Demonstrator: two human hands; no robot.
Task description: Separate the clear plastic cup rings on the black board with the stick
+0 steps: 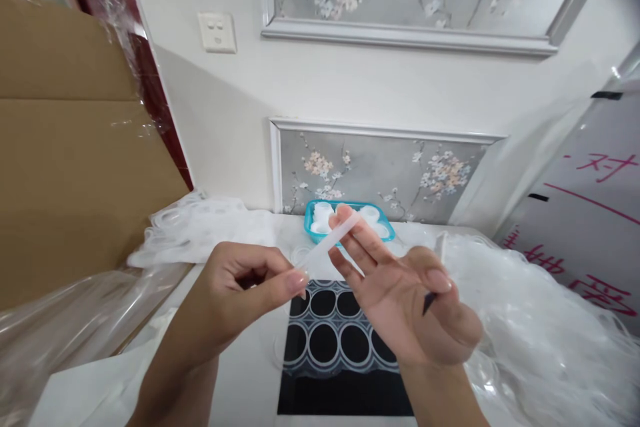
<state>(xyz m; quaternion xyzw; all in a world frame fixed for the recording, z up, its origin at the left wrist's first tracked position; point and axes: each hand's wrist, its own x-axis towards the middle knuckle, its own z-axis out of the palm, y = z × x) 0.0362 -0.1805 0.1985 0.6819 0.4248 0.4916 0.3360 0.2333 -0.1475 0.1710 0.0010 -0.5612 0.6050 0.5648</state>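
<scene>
My left hand pinches the lower end of a thin clear plastic strip between thumb and forefinger. My right hand is palm up, fingers stretched out, and the strip's far end rests against its fingertips. A small dark object sits tucked under the right thumb. Both hands hover over a black board on which several clear plastic rings lie in rows.
A turquoise tray with white round pieces stands at the back by the wall. Heaps of clear plastic rings and film lie to the right and left. A large cardboard box stands at the left, a white board with red writing at the right.
</scene>
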